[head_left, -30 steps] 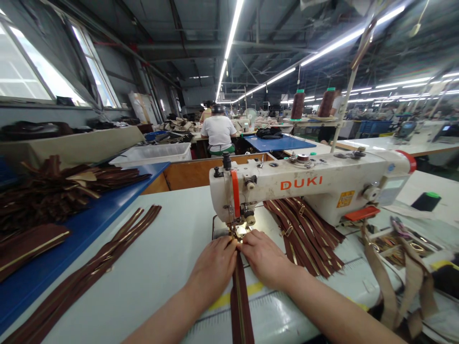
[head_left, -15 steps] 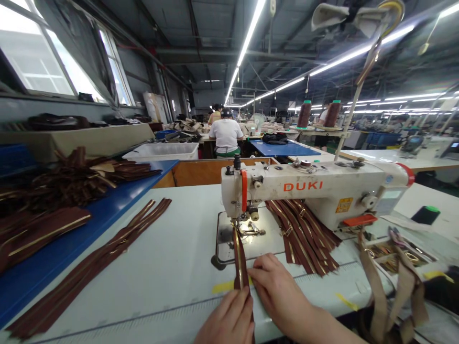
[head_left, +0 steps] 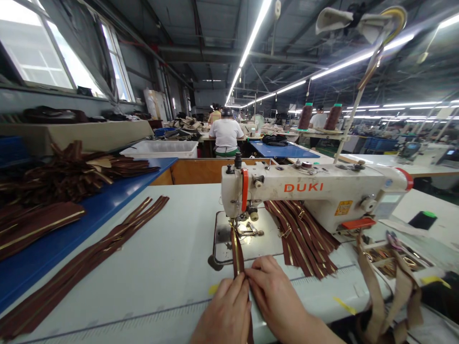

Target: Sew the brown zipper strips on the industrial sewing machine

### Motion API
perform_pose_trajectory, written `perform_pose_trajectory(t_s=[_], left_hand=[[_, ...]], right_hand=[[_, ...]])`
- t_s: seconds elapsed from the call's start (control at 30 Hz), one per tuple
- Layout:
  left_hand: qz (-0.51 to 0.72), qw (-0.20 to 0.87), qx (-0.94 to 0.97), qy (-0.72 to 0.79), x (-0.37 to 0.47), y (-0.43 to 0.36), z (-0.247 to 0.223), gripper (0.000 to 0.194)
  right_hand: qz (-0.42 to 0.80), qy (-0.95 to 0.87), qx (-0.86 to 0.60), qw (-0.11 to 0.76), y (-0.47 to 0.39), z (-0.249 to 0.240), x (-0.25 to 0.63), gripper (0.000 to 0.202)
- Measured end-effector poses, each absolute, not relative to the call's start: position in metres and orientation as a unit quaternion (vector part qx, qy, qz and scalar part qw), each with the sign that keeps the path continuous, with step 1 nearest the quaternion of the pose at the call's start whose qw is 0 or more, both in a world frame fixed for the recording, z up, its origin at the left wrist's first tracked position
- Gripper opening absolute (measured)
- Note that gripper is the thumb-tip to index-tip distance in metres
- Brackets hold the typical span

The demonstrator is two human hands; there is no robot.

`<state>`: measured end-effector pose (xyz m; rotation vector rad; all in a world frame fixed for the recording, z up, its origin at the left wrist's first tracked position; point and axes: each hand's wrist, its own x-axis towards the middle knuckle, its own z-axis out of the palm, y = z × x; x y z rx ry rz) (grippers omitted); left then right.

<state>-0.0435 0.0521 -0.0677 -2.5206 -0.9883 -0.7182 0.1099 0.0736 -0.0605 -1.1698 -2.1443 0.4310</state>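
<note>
A brown zipper (head_left: pixel 236 251) with gold teeth runs from under the needle of the white sewing machine (head_left: pixel 272 186) toward me. My left hand (head_left: pixel 226 308) grips the zipper near the table's front edge, its fingers together on top of the tape. Beside it, my right hand (head_left: pixel 278 291) pinches the tape's right edge, with the fingertips close to those of the left. Both hands stay in front of the metal needle plate (head_left: pixel 267 246). The zipper's lower end passes down between the hands, partly hidden.
Several brown zippers (head_left: pixel 304 234) lie under the machine arm, and more long zippers (head_left: pixel 89 260) stretch across the table's left side. At right are a tray of metal parts (head_left: pixel 387 263) and hanging beige straps (head_left: pixel 398 296). A blue table (head_left: pixel 118 200) bears a zipper pile.
My left hand has moved up along the zipper toward the needle. The right hand has shifted slightly left, so the fingertips are nearer each other.
</note>
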Motion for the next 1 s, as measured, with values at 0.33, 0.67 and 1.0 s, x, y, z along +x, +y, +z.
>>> perform_pose_trajectory(t_s=[0.33,0.67,1.0], left_hand=[[-0.261,0.151,-0.895,-0.329,-0.043,0.054,-0.074,0.035],[-0.283,0.137,-0.895,-0.316,-0.045,0.053,-0.064,0.037],[-0.315,0.051,-0.902,-0.291,-0.056,0.05,-0.053,0.033]], right_hand=[[0.161,-0.819,-0.44,0.331,0.075,-0.063,0.111,0.019],[0.126,-0.84,-0.436,0.298,0.076,-0.06,0.11,0.016],[-0.016,-0.895,-0.405,0.188,0.074,-0.064,0.108,0.006]])
